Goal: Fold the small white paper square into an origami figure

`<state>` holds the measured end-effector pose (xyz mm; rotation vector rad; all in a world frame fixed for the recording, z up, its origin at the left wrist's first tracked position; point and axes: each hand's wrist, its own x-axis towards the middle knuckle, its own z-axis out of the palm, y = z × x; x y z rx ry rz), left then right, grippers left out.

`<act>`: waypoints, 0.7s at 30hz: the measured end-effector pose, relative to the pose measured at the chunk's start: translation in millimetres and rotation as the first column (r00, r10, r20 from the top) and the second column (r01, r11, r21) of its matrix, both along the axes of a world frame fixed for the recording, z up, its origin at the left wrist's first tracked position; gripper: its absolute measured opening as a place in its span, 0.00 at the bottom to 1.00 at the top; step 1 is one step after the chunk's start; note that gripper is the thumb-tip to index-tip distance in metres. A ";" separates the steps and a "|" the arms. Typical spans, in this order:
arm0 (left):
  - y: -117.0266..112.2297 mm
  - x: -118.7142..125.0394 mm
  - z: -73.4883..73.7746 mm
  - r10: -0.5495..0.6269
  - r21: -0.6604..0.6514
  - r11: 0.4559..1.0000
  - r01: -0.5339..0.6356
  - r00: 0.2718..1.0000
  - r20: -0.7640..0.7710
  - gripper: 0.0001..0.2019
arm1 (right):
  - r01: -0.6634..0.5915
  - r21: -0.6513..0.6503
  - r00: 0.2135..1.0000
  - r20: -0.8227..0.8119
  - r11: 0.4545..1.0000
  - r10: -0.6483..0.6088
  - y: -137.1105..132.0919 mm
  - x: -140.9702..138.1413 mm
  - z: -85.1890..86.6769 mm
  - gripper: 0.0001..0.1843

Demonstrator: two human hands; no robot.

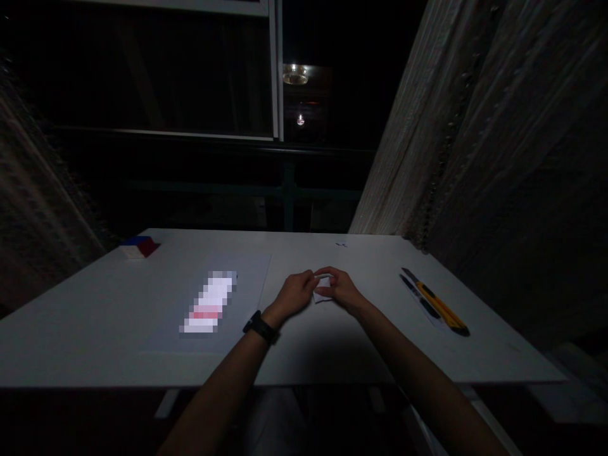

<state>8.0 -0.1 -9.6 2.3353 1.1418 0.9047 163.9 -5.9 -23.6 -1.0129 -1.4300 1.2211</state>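
Observation:
A small white piece of paper is between my two hands, just above or on the white table. My right hand curves around its right side, with the thumb lying across the paper and the index finger arched over its far edge. At the paper's left edge, my left hand has its fingers closed, and they partly hide that side. A dark watch is on my left wrist. Any folds in the paper are too dim to make out fully.
A bright pixelated phone-like screen lies on a white sheet to the left. Behind it stands a blue, red and white cube. On the right are a yellow utility knife and a pen. Curtains flank the table.

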 end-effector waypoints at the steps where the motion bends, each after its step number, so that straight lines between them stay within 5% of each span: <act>1: 0.6 -0.1 0.0 0.001 -0.006 1.000 -0.001 1.000 -0.003 0.14 | -0.015 -0.002 1.000 0.002 1.000 0.015 0.1 0.1 -0.2 0.26; 11: 5.1 -1.4 -1.7 0.025 -0.033 0.999 -0.025 1.000 0.001 0.13 | -0.148 -0.013 0.989 -0.012 0.989 0.148 2.0 6.1 0.5 0.29; 21: 0.8 0.2 -0.8 0.062 -0.119 0.992 -0.051 0.994 0.091 0.19 | 0.021 -0.050 0.998 -0.059 0.999 -0.024 1.1 2.8 1.5 0.22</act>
